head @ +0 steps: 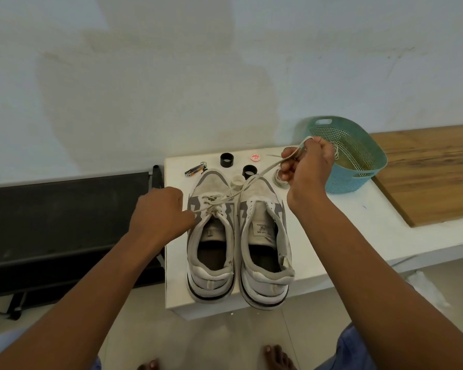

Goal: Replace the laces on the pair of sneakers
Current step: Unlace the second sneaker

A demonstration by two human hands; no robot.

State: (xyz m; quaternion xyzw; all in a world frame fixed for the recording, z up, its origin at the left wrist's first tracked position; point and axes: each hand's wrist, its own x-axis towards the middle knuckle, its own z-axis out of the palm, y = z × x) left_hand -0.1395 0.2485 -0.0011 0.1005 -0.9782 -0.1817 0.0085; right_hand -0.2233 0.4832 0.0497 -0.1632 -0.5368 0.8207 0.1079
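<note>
Bare toes [277, 356] show at the bottom edge, on the tiled floor just below the front edge of a white table [340, 236]. Above them the left hand [161, 212] is curled at the left sneaker [211, 236], knuckles up, its fingertips at the laced eyelets; whether they pinch the lace cannot be told. The right hand [305, 169] is raised over the table's back part, fingers closed around a pale lace [251, 180] that runs taut from the left sneaker's eyelets up to it, with the lace tip sticking out beside the fingers. The right sneaker [265, 241] stands beside the left one, touching it, unlaced, both heels toward the front edge. Behind the toes lie a white cap [237, 180], two black rings [227, 159], a small red-and-white disc [255, 157] and a nail clipper [195, 169]. A coiled lace [278, 180] lies beneath the right hand. At the back right corner sits a teal perforated basket [358, 166].
</note>
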